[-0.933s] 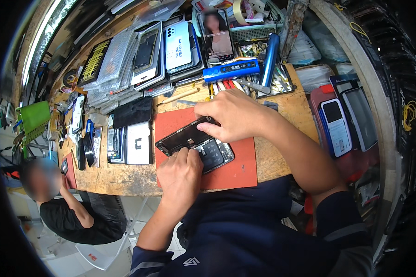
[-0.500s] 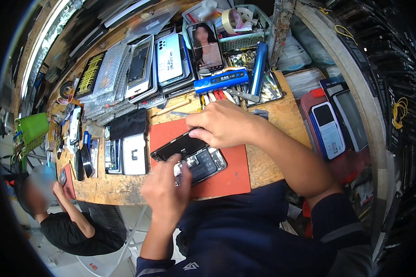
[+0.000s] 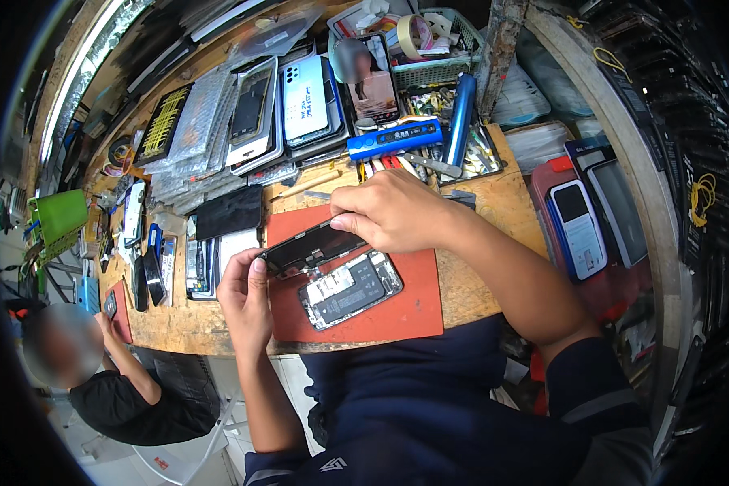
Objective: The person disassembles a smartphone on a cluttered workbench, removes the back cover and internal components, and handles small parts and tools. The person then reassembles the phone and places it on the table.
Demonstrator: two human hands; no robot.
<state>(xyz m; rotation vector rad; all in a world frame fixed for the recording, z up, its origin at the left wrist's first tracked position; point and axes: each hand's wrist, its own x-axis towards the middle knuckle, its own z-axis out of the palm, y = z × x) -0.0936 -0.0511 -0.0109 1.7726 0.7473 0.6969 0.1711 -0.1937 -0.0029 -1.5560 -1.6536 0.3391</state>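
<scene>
An opened phone body (image 3: 350,289) lies on a red mat (image 3: 397,312) on the wooden bench, its battery and boards showing. Above it a black phone screen (image 3: 312,245) is lifted and tilted. My left hand (image 3: 247,300) pinches the screen's left end. My right hand (image 3: 393,212) grips its right end from above. Both hands hold the screen clear of the phone body.
Several phones and wrapped screens (image 3: 251,109) lie at the back left. A blue tool case (image 3: 394,139), a blue cylinder (image 3: 460,119) and a green basket (image 3: 441,49) stand behind the mat. A person in black (image 3: 130,389) sits at lower left. Phones (image 3: 579,227) rest on the right.
The screen has come up off the phone body and now hangs tilted between both hands. My left hand moved from the phone's lower edge to the screen's left end.
</scene>
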